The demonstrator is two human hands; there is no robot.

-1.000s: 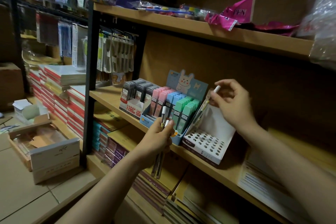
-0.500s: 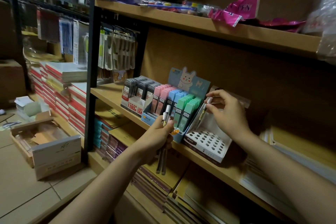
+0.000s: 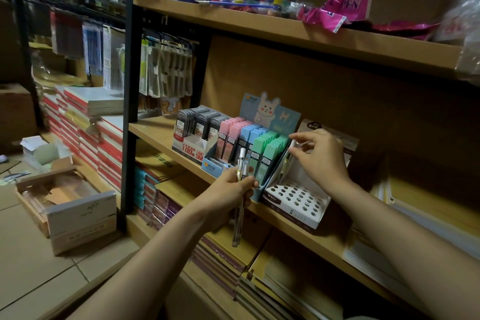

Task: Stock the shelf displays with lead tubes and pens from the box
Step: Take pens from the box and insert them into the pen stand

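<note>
Pens (image 3: 239,189) upright in left hand (image 3: 228,193) — caps up, near-vertical axis

I see stacked notebooks (image 3: 85,122) left of the shelving, pink packets (image 3: 337,11) on the top shelf, and hanging packets (image 3: 166,70) behind the black post (image 3: 129,112).

Both of your arms reach up from the bottom of the frame toward its centre.

Your left hand (image 3: 228,189), just left of centre, has its grip curled round a small bundle of pens (image 3: 240,189), held upright. Your right hand (image 3: 320,161), right of centre and slightly higher, pinches one pen (image 3: 291,149) at its white cap between fingertips, wrist bent.
</note>
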